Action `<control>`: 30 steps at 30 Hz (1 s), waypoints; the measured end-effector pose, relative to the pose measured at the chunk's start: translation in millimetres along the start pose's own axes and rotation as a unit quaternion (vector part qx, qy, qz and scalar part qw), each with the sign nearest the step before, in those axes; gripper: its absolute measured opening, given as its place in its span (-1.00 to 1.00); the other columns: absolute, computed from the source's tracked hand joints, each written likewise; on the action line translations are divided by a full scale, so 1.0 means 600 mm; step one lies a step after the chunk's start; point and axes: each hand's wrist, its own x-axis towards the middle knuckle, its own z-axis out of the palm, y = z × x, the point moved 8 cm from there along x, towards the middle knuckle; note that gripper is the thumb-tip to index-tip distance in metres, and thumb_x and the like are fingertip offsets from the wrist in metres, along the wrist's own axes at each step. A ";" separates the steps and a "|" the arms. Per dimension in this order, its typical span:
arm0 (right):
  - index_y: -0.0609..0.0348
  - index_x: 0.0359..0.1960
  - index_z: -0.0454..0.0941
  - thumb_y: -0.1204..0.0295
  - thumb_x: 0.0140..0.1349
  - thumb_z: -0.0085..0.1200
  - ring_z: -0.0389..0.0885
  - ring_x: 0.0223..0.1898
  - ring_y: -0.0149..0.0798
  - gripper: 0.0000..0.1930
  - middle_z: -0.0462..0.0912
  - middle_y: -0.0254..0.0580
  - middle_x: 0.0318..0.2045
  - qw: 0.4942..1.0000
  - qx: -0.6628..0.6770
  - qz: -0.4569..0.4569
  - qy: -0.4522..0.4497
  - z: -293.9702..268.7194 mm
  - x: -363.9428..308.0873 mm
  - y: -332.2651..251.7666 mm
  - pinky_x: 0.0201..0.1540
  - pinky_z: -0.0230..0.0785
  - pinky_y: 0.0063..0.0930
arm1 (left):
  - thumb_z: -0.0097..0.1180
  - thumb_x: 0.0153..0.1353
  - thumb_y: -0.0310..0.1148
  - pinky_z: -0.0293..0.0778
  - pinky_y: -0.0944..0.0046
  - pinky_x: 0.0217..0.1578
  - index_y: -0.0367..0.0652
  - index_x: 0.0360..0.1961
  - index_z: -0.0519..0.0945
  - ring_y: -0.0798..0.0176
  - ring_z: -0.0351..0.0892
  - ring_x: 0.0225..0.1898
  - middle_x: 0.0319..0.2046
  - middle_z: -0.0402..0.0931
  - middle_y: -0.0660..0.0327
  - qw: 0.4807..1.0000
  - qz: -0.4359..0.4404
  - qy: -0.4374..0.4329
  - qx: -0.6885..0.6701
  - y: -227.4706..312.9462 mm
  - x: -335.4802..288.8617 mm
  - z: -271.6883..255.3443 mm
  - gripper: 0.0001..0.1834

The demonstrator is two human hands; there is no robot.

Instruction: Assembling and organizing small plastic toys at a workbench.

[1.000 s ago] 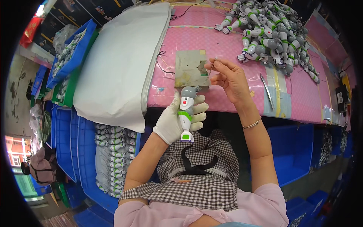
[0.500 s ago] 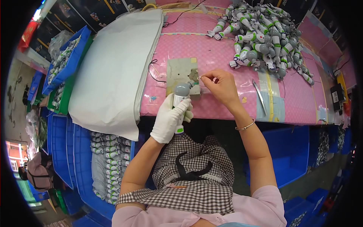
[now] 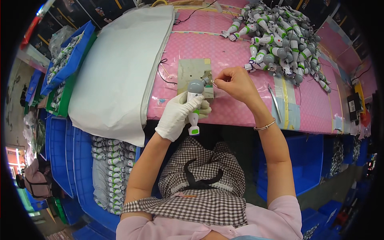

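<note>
A white cotton glove covers my left hand (image 3: 175, 117), which is closed around a white toy arm (image 3: 196, 86) with a grey ball shoulder and green bands. The arm's shoulder end points away from me, and its grey peg rests at the right side of a metal plate (image 3: 190, 69). Bare, my right hand (image 3: 239, 85) pinches thumb and forefinger together just right of that peg. Whatever is between those fingertips is too small to make out, perhaps a thin wire end.
A big heap of similar toy arms (image 3: 286, 44) lies at the far right of the pink-covered table. Tweezers (image 3: 275, 102) lie right of my right hand. White sheets (image 3: 120, 68) cover the left side. Blue bins (image 3: 85, 172) with stacked toy arms stand below.
The toy arm has tilted more upright in my left hand, its lower end swinging slightly right. My right hand stays pinched by the peg. The whole view has shifted a little.
</note>
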 end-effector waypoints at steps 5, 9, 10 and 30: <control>0.38 -0.56 0.57 0.45 -0.04 0.13 0.37 -0.62 -0.56 -0.83 0.51 -0.36 -0.67 0.998 0.046 0.015 -0.027 0.003 0.011 0.010 -0.57 0.21 -0.60 | 0.07 0.23 -0.27 0.54 0.24 -0.23 -0.34 -0.11 0.44 0.26 0.57 -0.30 -0.32 0.53 0.13 1.000 0.004 -0.015 -0.020 -0.001 0.004 0.000 -0.65; 0.31 -0.60 0.53 0.44 -0.02 0.13 0.33 -0.64 -0.58 -0.84 0.44 -0.42 -0.71 0.991 0.076 0.070 -0.082 0.005 0.018 0.006 -0.64 0.17 -0.62 | 0.07 0.23 -0.27 0.54 0.24 -0.24 -0.35 -0.11 0.44 0.26 0.57 -0.31 -0.32 0.53 0.12 1.000 0.002 -0.018 -0.021 -0.002 0.007 -0.003 -0.65; 0.29 -0.61 0.52 0.43 -0.02 0.13 0.31 -0.66 -0.59 -0.84 0.41 -0.44 -0.73 0.981 0.105 0.119 -0.112 0.013 0.015 0.013 -0.66 0.15 -0.62 | 0.07 0.23 -0.27 0.54 0.24 -0.24 -0.35 -0.11 0.44 0.26 0.57 -0.31 -0.32 0.53 0.12 1.000 0.001 -0.018 -0.022 -0.002 0.007 -0.005 -0.65; 0.26 -0.23 0.57 0.64 0.04 -0.10 0.59 -0.28 -0.06 -0.74 0.62 -0.05 -0.29 0.886 -0.330 -0.156 0.285 -0.174 -0.009 -0.026 -0.16 0.41 -0.30 | 0.14 0.07 -0.37 0.27 0.45 -0.63 -0.22 -0.11 0.42 0.44 0.35 -0.62 -0.55 0.40 0.34 0.926 0.175 0.325 -0.077 0.051 -0.197 -0.296 -0.65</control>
